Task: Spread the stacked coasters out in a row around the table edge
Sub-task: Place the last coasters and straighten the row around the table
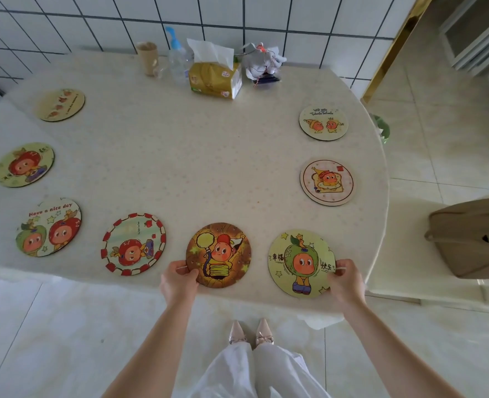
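Note:
Several round cartoon coasters lie singly around the edge of the cream table (180, 156). At the near edge my left hand (178, 278) pinches the left rim of a brown coaster (223, 251) with a balloon figure. My right hand (345, 280) pinches the right rim of a green coaster (298, 261) with an apple figure. Both coasters lie flat on the table. To their left sit a red-bordered coaster (134, 244) and a "Have a nice day" coaster (49, 226). Further coasters lie along the left side (25, 165) and right side (327, 182). No stack is visible.
At the back of the table stand a tissue box (214, 80), a pump bottle (177, 57), a paper cup (148, 57) and a tied plastic bag (262, 63). A brown bag (470, 239) rests on a seat to the right. The tiled wall is behind.

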`<state>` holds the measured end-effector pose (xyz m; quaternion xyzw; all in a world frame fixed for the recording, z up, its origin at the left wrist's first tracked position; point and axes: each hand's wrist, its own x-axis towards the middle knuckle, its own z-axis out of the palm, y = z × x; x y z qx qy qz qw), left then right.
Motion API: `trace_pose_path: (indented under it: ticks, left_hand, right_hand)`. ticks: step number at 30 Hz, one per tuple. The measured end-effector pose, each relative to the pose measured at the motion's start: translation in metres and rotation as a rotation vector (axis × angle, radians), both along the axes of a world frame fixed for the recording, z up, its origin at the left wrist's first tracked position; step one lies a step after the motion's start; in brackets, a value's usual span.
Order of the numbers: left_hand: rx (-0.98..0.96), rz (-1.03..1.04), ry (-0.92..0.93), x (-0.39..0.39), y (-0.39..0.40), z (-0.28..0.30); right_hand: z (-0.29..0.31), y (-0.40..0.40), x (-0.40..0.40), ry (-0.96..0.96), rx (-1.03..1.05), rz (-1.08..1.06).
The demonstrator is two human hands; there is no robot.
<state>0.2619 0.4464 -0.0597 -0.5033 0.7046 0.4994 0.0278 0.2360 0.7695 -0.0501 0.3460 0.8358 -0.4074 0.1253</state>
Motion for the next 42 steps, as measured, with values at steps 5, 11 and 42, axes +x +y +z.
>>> trace_pose_path:
  ticks: [5, 11, 42]
  left_hand:
    - [-0.040, -0.023, -0.028, 0.003, -0.001, 0.005]
    - [-0.064, -0.090, -0.041, 0.008, -0.018, 0.011]
    - [-0.176, -0.041, -0.109, -0.031, -0.412, 0.009]
  right_hand:
    - [0.004, 0.001, -0.003, -0.032, 0.202, 0.208]
    - [0.025, -0.040, -0.032, 0.065, 0.222, 0.401]
    - [0.017, -0.451, -0.100, -0.041, 0.471, 1.068]
